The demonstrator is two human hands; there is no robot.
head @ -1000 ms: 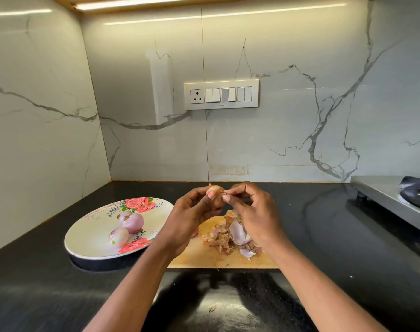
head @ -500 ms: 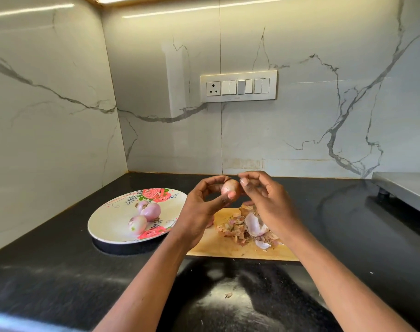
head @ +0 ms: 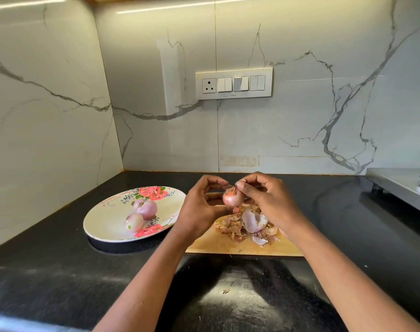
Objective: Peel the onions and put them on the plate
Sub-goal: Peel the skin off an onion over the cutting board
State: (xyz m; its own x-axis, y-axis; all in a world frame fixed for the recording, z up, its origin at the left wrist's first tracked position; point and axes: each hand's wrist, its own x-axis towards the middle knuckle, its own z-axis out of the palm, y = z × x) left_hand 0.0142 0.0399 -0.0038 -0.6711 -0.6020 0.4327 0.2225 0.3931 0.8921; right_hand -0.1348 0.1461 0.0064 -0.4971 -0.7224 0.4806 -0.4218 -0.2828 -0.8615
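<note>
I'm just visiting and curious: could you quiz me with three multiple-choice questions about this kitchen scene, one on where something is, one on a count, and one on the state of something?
1. Where does the pile of papery onion peels lie?
A. On the flowered white plate
B. On the wooden cutting board
C. On the steel stove

2. How many peeled pink onions lie on the flowered white plate?
A. Two
B. Four
C. None

3. What is the state of the small reddish onion in the hands?
A. Lying loose on the black counter
B. Sliced in half
C. Held up in the left hand, right fingertips at its top

Answers:
1 B: the peels are heaped on the wooden cutting board.
2 A: two onions lie side by side on the plate.
3 C: the left hand holds it above the board while the right hand pinches at its top.
</note>
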